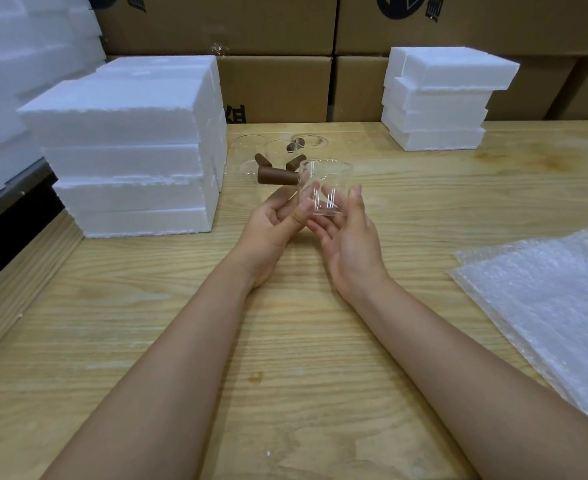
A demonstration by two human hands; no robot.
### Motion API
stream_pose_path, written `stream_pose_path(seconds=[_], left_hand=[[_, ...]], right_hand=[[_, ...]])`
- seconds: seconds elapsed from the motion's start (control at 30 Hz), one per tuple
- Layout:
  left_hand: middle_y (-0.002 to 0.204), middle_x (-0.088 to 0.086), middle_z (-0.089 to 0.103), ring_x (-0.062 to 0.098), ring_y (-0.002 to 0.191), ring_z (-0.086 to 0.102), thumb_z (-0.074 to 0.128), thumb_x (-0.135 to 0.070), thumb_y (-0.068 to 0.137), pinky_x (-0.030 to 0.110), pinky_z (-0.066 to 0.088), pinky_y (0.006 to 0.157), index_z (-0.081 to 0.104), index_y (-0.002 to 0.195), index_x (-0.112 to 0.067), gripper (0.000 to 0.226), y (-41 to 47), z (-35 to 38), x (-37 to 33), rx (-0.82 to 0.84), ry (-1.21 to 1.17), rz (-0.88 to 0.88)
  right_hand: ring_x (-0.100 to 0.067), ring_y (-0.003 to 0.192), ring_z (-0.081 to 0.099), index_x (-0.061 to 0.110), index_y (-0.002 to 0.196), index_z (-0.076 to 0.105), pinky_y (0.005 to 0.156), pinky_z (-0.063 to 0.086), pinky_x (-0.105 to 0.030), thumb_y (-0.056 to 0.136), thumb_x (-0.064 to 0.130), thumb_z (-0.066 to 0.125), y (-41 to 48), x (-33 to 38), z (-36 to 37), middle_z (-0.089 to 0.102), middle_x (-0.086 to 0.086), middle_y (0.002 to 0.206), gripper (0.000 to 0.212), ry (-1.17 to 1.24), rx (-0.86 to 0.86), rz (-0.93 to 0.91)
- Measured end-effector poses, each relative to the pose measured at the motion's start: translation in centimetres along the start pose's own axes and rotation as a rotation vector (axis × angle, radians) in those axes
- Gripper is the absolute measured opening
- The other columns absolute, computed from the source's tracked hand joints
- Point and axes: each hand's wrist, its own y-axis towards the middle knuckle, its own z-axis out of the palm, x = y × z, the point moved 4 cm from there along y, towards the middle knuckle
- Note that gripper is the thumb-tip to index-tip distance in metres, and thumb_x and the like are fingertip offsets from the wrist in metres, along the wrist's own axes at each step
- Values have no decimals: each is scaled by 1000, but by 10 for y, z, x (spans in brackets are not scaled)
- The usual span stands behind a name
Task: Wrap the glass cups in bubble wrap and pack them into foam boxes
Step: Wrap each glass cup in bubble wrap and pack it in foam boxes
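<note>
Surface: pale wood-grain surface (285, 341), with a dark gap along its left edge.
Room: brown cardboard cartons (278, 88) stacked as a wall behind the surface; more white foam piled at far left (5, 81).
Foam boxes: 1 tall stack at left (123, 150) and 1 smaller stack at back right (437, 98), both standing on the surface.
Bubble wrap: clear sheets (545, 299) lying flat near the right edge, well apart from the hands.
Writing: black print on the cartons, a logo cut off by the top edge and characters half hidden behind the left stack; I cannot read any of it.
Glass cup: clear glass cup (323, 188) held above the middle of the surface, upright, mouth up.
Handle: brown handle (277, 176) sticks out level to the left, its long axis running left to right.
Left hand: left hand (271, 223) palm up, thumb on the cup's lower wall, fingers under the handle side.
Right hand: right hand (349, 237) cupped round the cup's right and far side, fingers curved against the glass.
Spare cups: several more cups (251, 150) with brown handles just behind, near the left stack.
</note>
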Motion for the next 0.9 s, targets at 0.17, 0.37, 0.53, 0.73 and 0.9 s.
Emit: stream_pose_path(seconds=[0.17,0.37,0.53,0.73,0.9], left_hand=[[131,2,61,14,115,60,62,-17,82,35,44,107,56,112,-16,31,0,-1,1,-28,-37,10],[123,-3,67,11,111,64,70,-23,69,32,49,100,58,108,-20,41,0,-4,0,-91,-18,45],[126,0,65,18,124,57,73,-18,72,29,49,100,60,114,-18,45,1,-6,1,-85,18,64],[132,6,62,19,126,55,75,-17,72,34,47,103,56,131,-15,63,-1,-6,-1,-68,24,84],[134,8,60,21,123,58,80,-42,62,41,44,107,40,146,-11,98,0,-7,-2,-69,13,52]], right_hand=[[-11,76,66,16,116,58,75,55,-25,98,43,41,-1,3,-4,63,-4,103,36,-78,-32,-42],[-16,103,62,37,119,44,83,51,-28,71,57,66,-5,9,-8,57,-5,117,56,-234,-83,-165],[-16,100,62,38,111,46,87,50,-29,66,44,77,-5,6,-6,54,-9,118,55,-248,-31,-161],[-26,100,64,20,114,52,93,51,-35,72,40,70,-2,7,-6,64,-15,115,50,-115,-9,-129],[-18,81,65,11,117,57,83,54,-30,94,30,55,1,6,-6,69,4,82,30,30,-10,-37]])
